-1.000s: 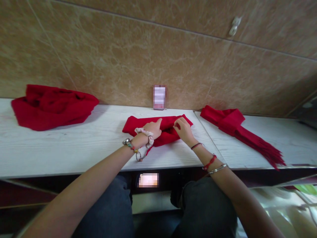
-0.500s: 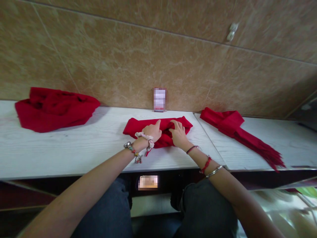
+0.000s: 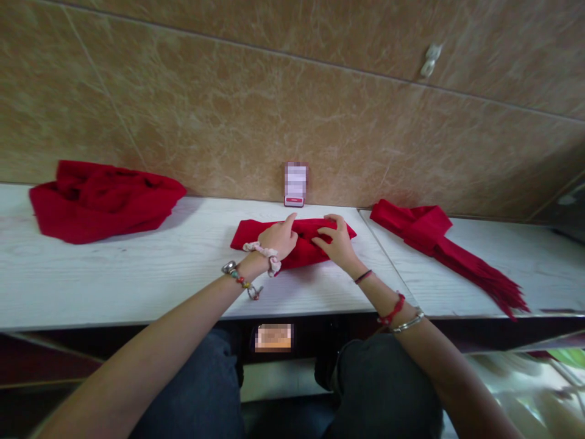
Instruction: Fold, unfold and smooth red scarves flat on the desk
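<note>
A folded red scarf (image 3: 308, 253) lies on the white counter in front of me, its layers bunched in the middle. Over its left half sits my left hand (image 3: 278, 239); the thumb sticks out away from me, and the other fingers curl into the cloth, their tips hidden. My right hand (image 3: 337, 242) is at the scarf's right part, its fingers bent and spread apart, tips touching or just above the fabric. Both wrists wear bracelets.
Another red cloth (image 3: 107, 204) lies heaped on the left. To the right rests a looped red scarf (image 3: 434, 235) with a fringed end. A small blurred box-like item (image 3: 296, 185) stands against the brown tiled wall (image 3: 228, 122). The white counter (image 3: 114, 280) has a seam towards the right.
My right hand has shifted slightly right, and its fingers have lifted and spread from the fold. My left hand has moved a little left. The middle scarf looks a bit narrower.
</note>
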The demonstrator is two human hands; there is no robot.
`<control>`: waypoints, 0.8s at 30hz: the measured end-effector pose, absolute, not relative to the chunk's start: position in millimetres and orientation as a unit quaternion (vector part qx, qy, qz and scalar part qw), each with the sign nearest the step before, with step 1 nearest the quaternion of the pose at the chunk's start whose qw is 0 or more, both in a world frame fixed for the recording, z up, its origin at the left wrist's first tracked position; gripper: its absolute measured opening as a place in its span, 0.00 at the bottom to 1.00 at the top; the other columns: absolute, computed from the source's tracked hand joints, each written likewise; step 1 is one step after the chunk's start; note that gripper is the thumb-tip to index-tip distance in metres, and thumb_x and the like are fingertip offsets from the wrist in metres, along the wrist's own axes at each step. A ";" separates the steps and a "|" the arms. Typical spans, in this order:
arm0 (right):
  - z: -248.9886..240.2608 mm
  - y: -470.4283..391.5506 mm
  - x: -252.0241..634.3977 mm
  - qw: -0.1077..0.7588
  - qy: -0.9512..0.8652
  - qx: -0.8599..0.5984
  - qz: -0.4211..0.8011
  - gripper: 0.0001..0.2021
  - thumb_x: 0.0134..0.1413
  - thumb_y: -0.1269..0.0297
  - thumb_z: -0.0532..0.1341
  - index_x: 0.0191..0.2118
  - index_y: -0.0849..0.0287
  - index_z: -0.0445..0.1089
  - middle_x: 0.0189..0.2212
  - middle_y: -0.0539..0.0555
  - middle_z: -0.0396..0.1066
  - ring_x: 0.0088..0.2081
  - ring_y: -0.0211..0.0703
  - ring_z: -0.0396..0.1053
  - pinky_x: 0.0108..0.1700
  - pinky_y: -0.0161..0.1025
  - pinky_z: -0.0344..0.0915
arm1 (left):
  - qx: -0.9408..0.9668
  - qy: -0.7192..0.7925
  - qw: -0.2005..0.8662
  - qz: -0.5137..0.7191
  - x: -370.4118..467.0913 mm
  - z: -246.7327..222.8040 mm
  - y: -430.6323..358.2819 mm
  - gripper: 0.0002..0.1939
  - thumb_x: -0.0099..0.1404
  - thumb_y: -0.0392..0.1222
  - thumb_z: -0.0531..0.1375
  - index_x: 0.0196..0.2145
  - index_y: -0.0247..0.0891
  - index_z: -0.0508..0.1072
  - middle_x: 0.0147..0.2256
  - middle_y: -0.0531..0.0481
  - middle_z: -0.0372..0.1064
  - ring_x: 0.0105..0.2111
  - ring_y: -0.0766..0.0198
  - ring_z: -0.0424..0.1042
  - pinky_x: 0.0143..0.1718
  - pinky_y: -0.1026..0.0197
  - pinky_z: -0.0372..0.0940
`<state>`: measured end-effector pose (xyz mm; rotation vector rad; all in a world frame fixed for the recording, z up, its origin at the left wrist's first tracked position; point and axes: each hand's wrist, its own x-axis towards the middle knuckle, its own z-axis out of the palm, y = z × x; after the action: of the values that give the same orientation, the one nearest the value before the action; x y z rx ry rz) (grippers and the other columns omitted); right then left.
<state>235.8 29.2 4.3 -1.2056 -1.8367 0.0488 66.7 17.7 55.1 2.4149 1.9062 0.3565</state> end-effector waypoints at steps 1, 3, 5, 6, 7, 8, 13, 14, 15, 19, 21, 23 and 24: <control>9.0 28.1 240.8 0.469 -0.742 -0.478 0.029 0.02 0.44 0.67 0.63 0.29 0.57 0.73 0.47 0.57 0.58 0.51 0.51 0.58 0.55 0.52 0.56 | 0.776 0.618 0.021 0.126 66.6 57.5 16.4 0.27 0.64 0.38 0.45 0.61 0.40 0.52 0.42 0.42 0.72 0.41 0.52 0.72 0.37 0.56 0.65; 18.1 24.1 252.3 0.485 -0.746 -0.453 0.049 0.03 0.46 0.66 0.62 0.29 0.57 0.71 0.46 0.57 0.58 0.49 0.48 0.60 0.54 0.50 0.58 | 0.775 0.614 0.022 0.148 66.6 60.8 14.3 0.27 0.64 0.38 0.46 0.60 0.40 0.52 0.43 0.42 0.71 0.42 0.53 0.72 0.38 0.56 0.65; 24.5 18.2 263.6 0.487 -0.755 -0.434 0.065 0.03 0.47 0.65 0.61 0.31 0.57 0.70 0.45 0.57 0.59 0.48 0.47 0.61 0.53 0.49 0.59 | 0.783 0.598 0.035 0.169 67.2 61.0 12.1 0.27 0.63 0.38 0.47 0.60 0.39 0.53 0.46 0.41 0.69 0.45 0.53 0.70 0.42 0.57 0.64; 26.2 15.0 268.4 0.486 -0.758 -0.430 0.067 0.03 0.48 0.65 0.60 0.31 0.56 0.69 0.44 0.56 0.60 0.47 0.46 0.62 0.52 0.48 0.60 | 0.791 0.584 0.048 0.177 68.0 59.7 10.5 0.27 0.64 0.37 0.47 0.61 0.38 0.52 0.47 0.41 0.68 0.47 0.54 0.69 0.44 0.57 0.63; 26.6 11.9 272.4 0.486 -0.758 -0.430 0.065 0.03 0.48 0.65 0.59 0.32 0.56 0.68 0.43 0.56 0.61 0.46 0.46 0.62 0.51 0.48 0.60 | 0.799 0.569 0.065 0.184 69.2 57.5 8.5 0.27 0.64 0.38 0.47 0.61 0.37 0.51 0.48 0.40 0.67 0.48 0.54 0.68 0.46 0.57 0.62; 25.8 9.0 275.4 0.487 -0.756 -0.433 0.060 0.03 0.48 0.66 0.59 0.32 0.56 0.68 0.42 0.56 0.62 0.46 0.46 0.63 0.51 0.48 0.60 | 0.807 0.551 0.087 0.192 70.7 54.3 6.0 0.28 0.65 0.39 0.47 0.62 0.37 0.50 0.49 0.40 0.66 0.49 0.55 0.66 0.48 0.56 0.61; 14.1 -0.8 278.4 0.478 -0.753 -0.447 0.068 0.05 0.47 0.67 0.56 0.33 0.56 0.65 0.34 0.54 0.65 0.39 0.45 0.64 0.44 0.46 0.63 | 0.815 0.481 0.226 0.233 81.1 33.0 -7.4 0.48 0.56 0.48 0.61 0.64 0.32 0.37 0.56 0.34 0.56 0.56 0.51 0.58 0.52 0.54 0.58; 12.7 -1.6 278.1 0.478 -0.751 -0.449 0.079 0.05 0.46 0.67 0.56 0.33 0.56 0.64 0.33 0.54 0.66 0.38 0.45 0.64 0.43 0.46 0.63 | 0.806 0.478 0.248 0.246 82.4 29.5 -8.3 0.52 0.52 0.45 0.64 0.64 0.31 0.36 0.56 0.33 0.55 0.56 0.51 0.57 0.52 0.55 0.58; 12.2 -1.8 277.8 0.480 -0.746 -0.452 0.090 0.05 0.46 0.66 0.56 0.33 0.56 0.64 0.33 0.54 0.66 0.37 0.44 0.64 0.42 0.45 0.63 | 0.794 0.479 0.267 0.263 83.2 26.9 -8.3 0.54 0.50 0.41 0.66 0.64 0.30 0.36 0.57 0.33 0.54 0.57 0.52 0.56 0.53 0.56 0.57; 17.4 1.4 281.2 0.532 -0.686 -0.476 0.137 0.06 0.48 0.63 0.54 0.34 0.55 0.62 0.31 0.51 0.66 0.34 0.42 0.64 0.40 0.42 0.63 | 0.750 0.494 0.317 0.306 79.4 25.0 -1.5 0.52 0.48 0.34 0.66 0.63 0.33 0.39 0.50 0.39 0.64 0.50 0.57 0.65 0.49 0.58 0.61; 21.6 3.6 287.6 0.583 -0.635 -0.476 0.172 0.06 0.48 0.61 0.53 0.34 0.55 0.60 0.30 0.50 0.64 0.31 0.40 0.64 0.37 0.39 0.63 | 0.763 0.489 0.314 0.284 74.8 27.5 2.1 0.51 0.49 0.35 0.65 0.63 0.35 0.40 0.43 0.44 0.69 0.44 0.58 0.69 0.46 0.58 0.63; 24.8 3.5 299.1 0.621 -0.591 -0.470 0.210 0.06 0.47 0.60 0.53 0.33 0.54 0.59 0.29 0.49 0.64 0.30 0.39 0.64 0.34 0.38 0.64 | 0.796 0.475 0.274 0.258 69.6 30.2 3.8 0.47 0.51 0.34 0.64 0.63 0.36 0.44 0.42 0.45 0.70 0.43 0.59 0.70 0.46 0.59 0.62; 25.7 2.1 306.8 0.622 -0.582 -0.470 0.232 0.06 0.46 0.60 0.54 0.32 0.54 0.59 0.29 0.49 0.65 0.30 0.39 0.64 0.34 0.38 0.64 | 0.811 0.468 0.245 0.249 67.0 31.4 3.9 0.45 0.51 0.33 0.63 0.63 0.37 0.46 0.43 0.45 0.69 0.45 0.59 0.69 0.47 0.59 0.61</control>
<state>306.8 2.1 25.7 -1.0807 -1.3364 0.5336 67.0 3.9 31.4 2.2151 1.2786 0.6804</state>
